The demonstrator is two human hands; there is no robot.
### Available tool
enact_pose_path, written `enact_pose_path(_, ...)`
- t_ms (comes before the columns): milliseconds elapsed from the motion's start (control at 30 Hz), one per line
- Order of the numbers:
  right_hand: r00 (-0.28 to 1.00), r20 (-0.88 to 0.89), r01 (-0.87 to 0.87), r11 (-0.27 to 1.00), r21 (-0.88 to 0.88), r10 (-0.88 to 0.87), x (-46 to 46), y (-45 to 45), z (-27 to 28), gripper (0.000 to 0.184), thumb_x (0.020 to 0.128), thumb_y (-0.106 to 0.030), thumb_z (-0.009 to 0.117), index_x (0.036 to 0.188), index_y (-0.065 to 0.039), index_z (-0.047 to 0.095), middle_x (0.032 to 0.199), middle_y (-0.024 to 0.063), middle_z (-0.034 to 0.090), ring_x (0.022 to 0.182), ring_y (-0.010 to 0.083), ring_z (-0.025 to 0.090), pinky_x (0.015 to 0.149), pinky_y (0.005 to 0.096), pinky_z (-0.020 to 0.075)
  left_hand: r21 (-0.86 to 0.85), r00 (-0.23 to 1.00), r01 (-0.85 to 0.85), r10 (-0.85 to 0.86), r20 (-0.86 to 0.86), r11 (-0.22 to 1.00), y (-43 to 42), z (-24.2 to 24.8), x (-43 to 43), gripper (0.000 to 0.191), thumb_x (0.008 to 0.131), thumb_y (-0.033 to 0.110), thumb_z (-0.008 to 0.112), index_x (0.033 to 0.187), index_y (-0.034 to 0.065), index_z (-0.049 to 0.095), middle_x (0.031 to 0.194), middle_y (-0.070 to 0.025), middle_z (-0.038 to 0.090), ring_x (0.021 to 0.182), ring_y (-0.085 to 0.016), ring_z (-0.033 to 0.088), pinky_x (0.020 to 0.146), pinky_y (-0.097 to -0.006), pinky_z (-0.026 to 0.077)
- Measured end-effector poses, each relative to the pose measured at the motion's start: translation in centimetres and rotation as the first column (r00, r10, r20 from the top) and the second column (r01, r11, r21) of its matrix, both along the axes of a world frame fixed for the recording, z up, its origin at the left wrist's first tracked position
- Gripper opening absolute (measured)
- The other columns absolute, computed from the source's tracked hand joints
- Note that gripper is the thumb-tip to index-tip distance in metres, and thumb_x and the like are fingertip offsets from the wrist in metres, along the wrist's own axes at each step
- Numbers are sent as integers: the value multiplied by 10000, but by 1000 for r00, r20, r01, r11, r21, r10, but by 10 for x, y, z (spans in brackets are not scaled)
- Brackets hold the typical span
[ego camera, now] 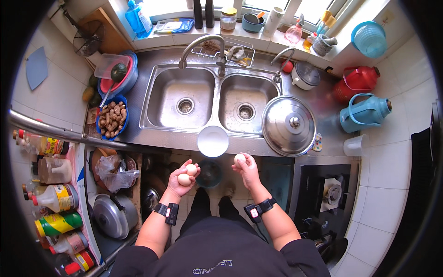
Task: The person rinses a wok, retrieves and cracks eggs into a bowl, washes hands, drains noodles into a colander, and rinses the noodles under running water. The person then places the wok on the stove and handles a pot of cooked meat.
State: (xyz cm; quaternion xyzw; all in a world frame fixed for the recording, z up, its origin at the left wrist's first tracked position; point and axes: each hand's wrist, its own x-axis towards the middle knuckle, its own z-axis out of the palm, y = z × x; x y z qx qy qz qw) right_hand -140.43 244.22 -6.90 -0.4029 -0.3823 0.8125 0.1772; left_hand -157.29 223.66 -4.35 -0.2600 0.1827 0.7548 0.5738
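Observation:
Two pale eggs [184, 179] rest in my left hand [178, 185], its palm turned up and its fingers curled around them. A third egg [239, 159] is pinched between the thumb and fingertips of my right hand [250, 173]. Both hands are in front of the counter edge, apart from each other. Between and beyond them a white bowl or plate [213, 141] stands on the front rim of the double sink; its inside looks bare. The steel sink's left basin [166, 93] and right basin [232, 90] hold no dishes.
A domed steel lid [289, 121] covers the counter right of the sink. At left sits a blue basket [126, 123] of knobbly tubers [112, 119]. Two thermos flasks, red [356, 83] and blue [363, 113], stand at right. A gas stove [322, 197] lies nearer me.

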Motion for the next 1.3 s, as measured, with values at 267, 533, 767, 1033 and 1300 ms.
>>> enact_pose_path(267, 997, 3, 78, 996, 49, -78, -6, 1, -4, 407, 856, -175, 609, 1194, -28, 436, 1022, 104, 570, 776, 171, 620, 691, 265, 525, -36, 942, 276, -278, -188, 960, 24, 10, -12, 349, 919, 411, 442, 1078, 111, 523, 885, -103, 583, 585, -169, 523, 534, -273, 448)
enact_pose_path(533, 923, 8, 385, 921, 65, -386, 47, 10, 6, 341, 868, -169, 595, 1156, -39, 468, 951, 80, 582, 724, 137, 614, 639, 243, 523, -32, 768, 628, -627, -130, 777, 96, 35, 2, 325, 872, 319, 495, 1130, 122, 491, 925, -113, 568, 704, -202, 567, 624, -355, 536)
enact_pose_path(767, 808, -18, 588, 803, 97, -589, 138, 45, 17, 337, 875, -138, 577, 1177, -50, 456, 1013, 90, 569, 783, 179, 619, 690, 286, 526, -298, 216, 837, -777, -591, 459, 227, 45, 76, 379, 847, 224, 580, 1179, 120, 429, 881, -81, 542, 629, -145, 544, 491, -253, 450)
enact_pose_path(1033, 696, -17, 717, 693, 78, -718, 236, 108, 17, 357, 872, -147, 579, 1191, -49, 452, 998, 81, 570, 774, 172, 618, 705, 286, 515, -654, -747, 302, -254, -615, 694, 400, 10, 220, 423, 732, 252, 646, 1104, 93, 520, 989, -175, 579, 941, -336, 569, 825, -397, 457)
enact_pose_path(1300, 613, -15, 789, 611, 65, -790, 312, 147, 23, 368, 877, -157, 581, 1196, -24, 455, 994, 98, 563, 781, 170, 615, 709, 275, 525, -481, -908, 157, -65, -413, 862, 506, -48, 317, 403, 729, 231, 644, 1095, 103, 534, 950, -141, 564, 834, -324, 590, 703, -394, 494)
